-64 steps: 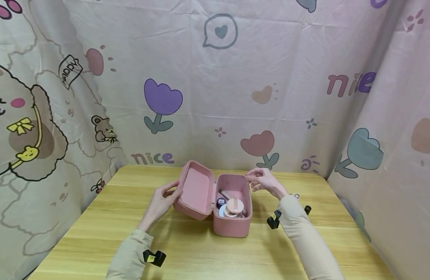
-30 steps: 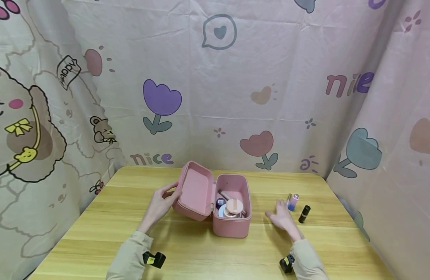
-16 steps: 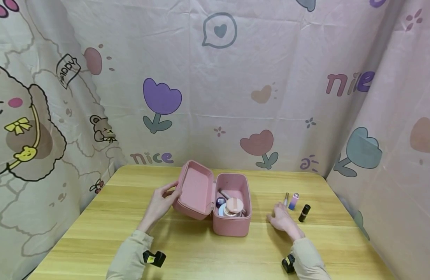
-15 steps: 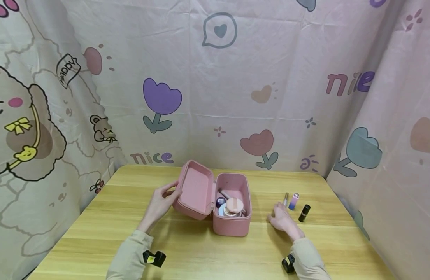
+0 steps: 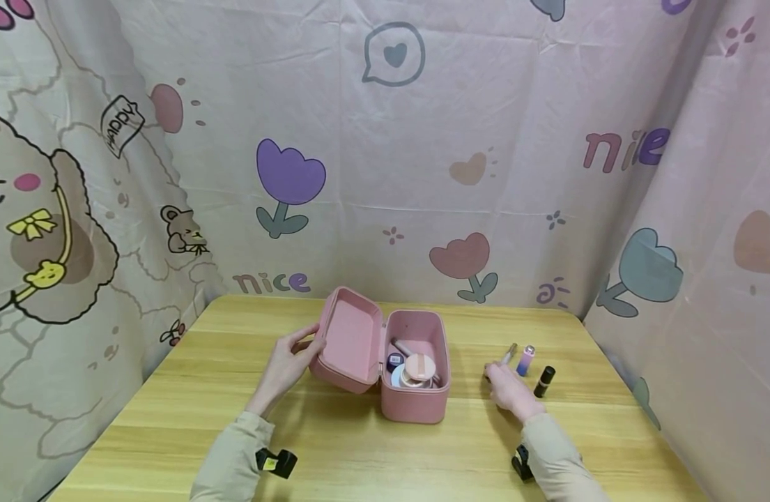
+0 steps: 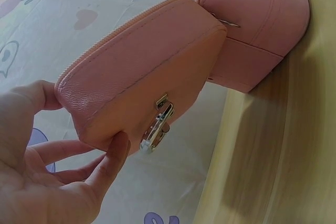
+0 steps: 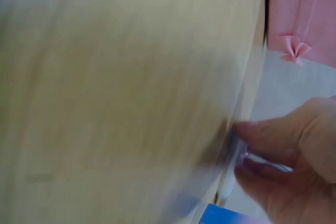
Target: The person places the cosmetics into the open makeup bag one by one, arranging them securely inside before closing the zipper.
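Note:
An opened pink cosmetic case point(image 5: 416, 406) stands on the table, its lid point(image 5: 351, 338) tipped out to the left. My left hand point(image 5: 290, 364) pinches the lid's outer edge; in the left wrist view the thumb presses its top beside a metal ring point(image 6: 157, 129). Right of the case, my right hand point(image 5: 510, 390) pinches a slim cosmetic tube point(image 5: 510, 353) with a brownish far end, low at the table. Its near end is hidden by the fingers and blurred in the right wrist view. Inside the case lie a round powder puff point(image 5: 420, 367), a dark-capped jar point(image 5: 394, 361) and a slim stick point(image 5: 401, 346).
Just right of the slim tube is a pink-and-blue tube point(image 5: 525, 360). A black lipstick-like tube point(image 5: 544, 381) lies nearer, beside the right wrist. The wooden table point(image 5: 334, 453) ends at the printed curtain point(image 5: 359, 230) behind.
My right hand has moved from the case's right rim to the slim tube, pinched it and turned it slightly. The left hand stays on the lid.

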Demonstrator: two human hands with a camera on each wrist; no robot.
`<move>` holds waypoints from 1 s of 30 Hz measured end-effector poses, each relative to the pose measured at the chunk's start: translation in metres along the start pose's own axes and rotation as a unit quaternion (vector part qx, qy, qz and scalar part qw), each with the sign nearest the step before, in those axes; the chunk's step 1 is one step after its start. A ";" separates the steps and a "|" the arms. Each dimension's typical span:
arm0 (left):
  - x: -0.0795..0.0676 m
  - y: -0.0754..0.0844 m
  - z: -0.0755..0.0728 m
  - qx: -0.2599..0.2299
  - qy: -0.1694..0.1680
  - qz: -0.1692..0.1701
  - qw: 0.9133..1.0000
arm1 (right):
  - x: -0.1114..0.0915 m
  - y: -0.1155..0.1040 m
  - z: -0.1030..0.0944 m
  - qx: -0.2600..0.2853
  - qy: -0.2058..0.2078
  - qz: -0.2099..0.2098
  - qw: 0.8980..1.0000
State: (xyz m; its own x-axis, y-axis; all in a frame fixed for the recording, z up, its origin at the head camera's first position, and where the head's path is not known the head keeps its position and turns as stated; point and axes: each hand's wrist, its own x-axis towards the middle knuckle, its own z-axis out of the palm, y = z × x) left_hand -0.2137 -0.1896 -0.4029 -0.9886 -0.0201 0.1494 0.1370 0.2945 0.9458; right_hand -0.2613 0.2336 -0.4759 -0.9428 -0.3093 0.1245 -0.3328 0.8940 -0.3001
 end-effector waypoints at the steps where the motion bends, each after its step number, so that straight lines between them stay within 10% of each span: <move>1: 0.000 0.000 0.000 0.000 0.001 0.000 1.000 | 0.001 -0.001 0.000 -0.004 -0.005 -0.018 1.000; 14: 0.000 -0.001 -0.001 0.003 -0.005 0.006 1.000 | 0.005 0.005 0.002 0.088 -0.005 -0.113 0.990; 20: 0.000 0.000 -0.002 0.007 -0.004 0.007 1.000 | 0.015 0.010 0.003 0.147 0.020 -0.078 0.986; 30: -0.001 0.000 -0.002 0.008 -0.008 0.004 1.000 | 0.024 0.008 -0.001 0.069 0.061 0.009 0.996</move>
State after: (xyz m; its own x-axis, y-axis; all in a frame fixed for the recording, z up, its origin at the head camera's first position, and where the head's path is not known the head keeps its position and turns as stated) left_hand -0.2123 -0.1912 -0.4023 -0.9884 -0.0032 0.1520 0.1436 0.3100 0.9398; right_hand -0.2862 0.2342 -0.4740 -0.9420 -0.2443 0.2303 -0.3236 0.8431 -0.4294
